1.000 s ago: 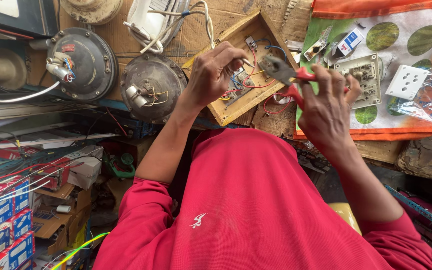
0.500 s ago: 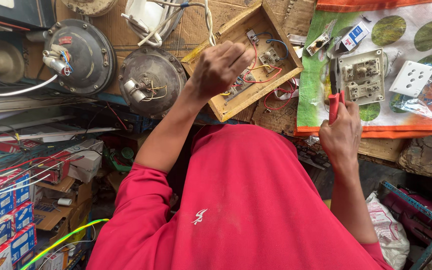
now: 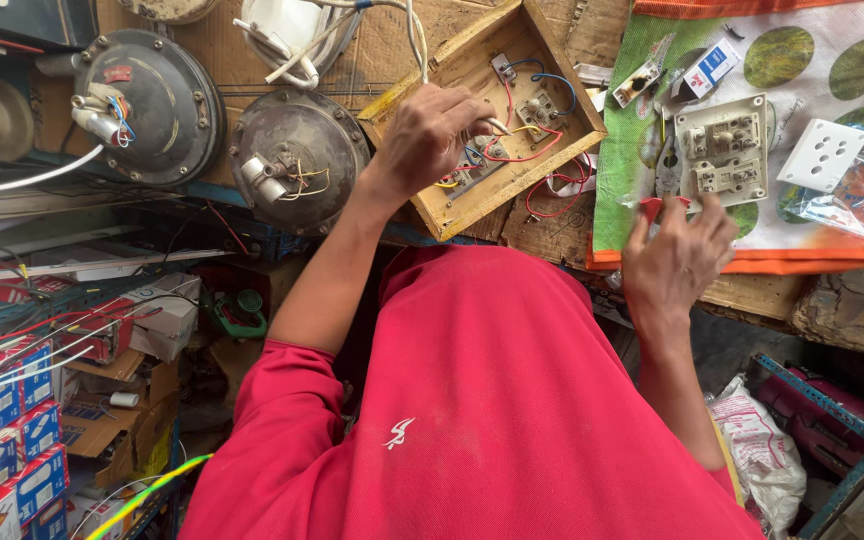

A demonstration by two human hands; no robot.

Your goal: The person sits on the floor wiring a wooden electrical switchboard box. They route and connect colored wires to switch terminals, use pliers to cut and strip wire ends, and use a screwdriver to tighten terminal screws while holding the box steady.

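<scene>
On the workbench, seen from the head camera looking down, a shallow wooden box [image 3: 492, 110] lies tilted, its open face up, with switch parts and red, blue and yellow wires [image 3: 517, 145] fixed inside. The left hand [image 3: 430, 135] rests inside the box, fingers curled together over the lower components and wires; whether they pinch one particular wire cannot be told, as the knuckles hide the tips. The right hand [image 3: 677, 262] is well apart from the box, over the edge of a patterned green and orange mat [image 3: 812, 235], fingers spread loosely about the red handles of a pair of pliers [image 3: 664, 185] that lies on the mat; the grip is not closed on the tool. Just beyond the pliers sits a cream switch plate [image 3: 722, 150], back side up, and a white socket face [image 3: 820, 155] lies beside it. Two round, dusty motor housings [image 3: 297, 160] stand left of the box. Judged from this, the wiring inside the box is the step in hand, with the tool at the point of exchange. The next move calls for a firm hold on the pliers' handles while the box is kept steady.
</scene>
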